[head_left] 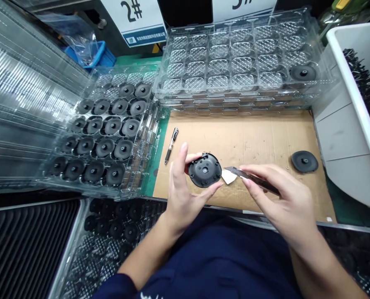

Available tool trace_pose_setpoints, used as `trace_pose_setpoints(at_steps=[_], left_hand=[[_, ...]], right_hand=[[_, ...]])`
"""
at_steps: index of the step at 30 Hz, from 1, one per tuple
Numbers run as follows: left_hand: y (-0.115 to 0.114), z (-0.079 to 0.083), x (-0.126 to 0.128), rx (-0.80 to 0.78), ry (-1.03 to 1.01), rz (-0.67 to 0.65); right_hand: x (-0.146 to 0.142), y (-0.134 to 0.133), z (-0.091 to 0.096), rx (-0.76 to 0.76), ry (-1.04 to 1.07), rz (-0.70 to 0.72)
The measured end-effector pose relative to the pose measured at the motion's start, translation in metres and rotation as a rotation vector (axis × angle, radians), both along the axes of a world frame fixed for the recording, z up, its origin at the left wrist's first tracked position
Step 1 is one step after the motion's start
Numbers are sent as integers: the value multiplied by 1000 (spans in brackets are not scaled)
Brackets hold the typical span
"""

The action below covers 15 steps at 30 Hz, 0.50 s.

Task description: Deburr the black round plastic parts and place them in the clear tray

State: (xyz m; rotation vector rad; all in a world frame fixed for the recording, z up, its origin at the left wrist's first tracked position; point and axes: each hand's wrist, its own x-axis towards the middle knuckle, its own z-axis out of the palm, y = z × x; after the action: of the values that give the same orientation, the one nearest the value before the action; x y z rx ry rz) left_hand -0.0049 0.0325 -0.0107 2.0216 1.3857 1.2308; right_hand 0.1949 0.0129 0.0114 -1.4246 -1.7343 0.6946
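- Head view: a studded black disc (205, 171) is held by the half-curled left hand (182, 197).
- At its three o'clock, a slim knife (254, 178) is pinched by the right hand (283, 195).

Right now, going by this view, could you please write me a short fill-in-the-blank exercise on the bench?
The disc in the left hand is coloured ____.
The right hand holds the knife, which points toward the held ____.
The sign on the left shows the number ____.
On the cardboard, the number of pens is ____.

Missing words: black; disc; 2; one.
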Motion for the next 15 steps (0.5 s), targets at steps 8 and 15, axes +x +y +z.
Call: trace_pose_setpoints(at_steps=[8,15], left_hand=[[4,2,1,82,63,85],[3,-1,-1,132,108,104]], right_hand=[[-5,-4,9,53,-185,36],[-10,-4,12,43,-203,53]])
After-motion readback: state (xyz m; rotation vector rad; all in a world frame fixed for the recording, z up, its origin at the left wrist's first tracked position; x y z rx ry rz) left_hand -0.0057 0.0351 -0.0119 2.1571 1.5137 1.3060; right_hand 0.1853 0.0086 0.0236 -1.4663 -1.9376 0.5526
